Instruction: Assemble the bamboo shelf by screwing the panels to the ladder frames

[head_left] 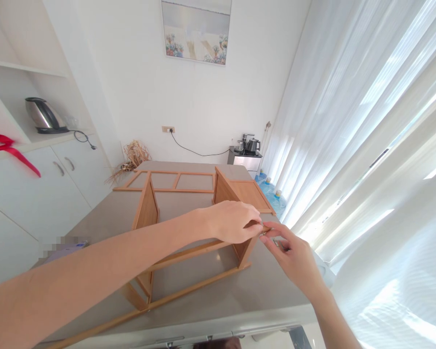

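Observation:
My left hand point(234, 222) reaches across to the right, its fingers closed in a pinch above the right end of a wooden frame point(199, 283). My right hand point(292, 254) meets it there. A small brown piece point(266, 229) sits between the fingertips of my right hand, touching or nearly touching my left fingers; its kind is too small to tell. Something small and shiny point(276, 243) shows by my right fingers. The frame has upright wooden panels and thin rails, and lies on a grey tabletop point(276, 291). My left forearm hides part of it.
Farther back lie a slatted wooden frame point(167, 189) and a flat wooden panel point(252, 195). Dried plants point(136, 154) stand at the table's far left. White cabinets point(47, 184) with a kettle point(45, 115) are left, curtains point(349, 121) right. A tea stand point(244, 159) is behind.

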